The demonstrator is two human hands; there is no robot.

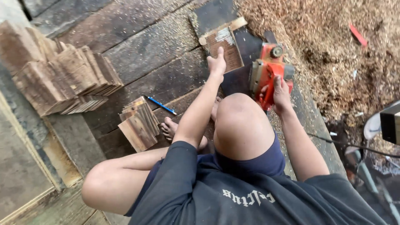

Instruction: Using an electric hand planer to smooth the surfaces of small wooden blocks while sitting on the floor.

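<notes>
I sit on dark floor planks with my knees drawn up. My left hand [217, 63] presses on the near end of a small reddish wood board [227, 46] that lies on the planks. My right hand [280, 95] grips the handle of an orange electric planer [266, 68], which rests just right of that board. A black cord [354, 146] trails off to the right.
A small stack of cut boards [138, 124] lies by my left foot, with a blue pencil [161, 106] beside it. A bigger pile of similar boards [62, 79] sits at far left. Heaped wood shavings [333, 50] cover the upper right.
</notes>
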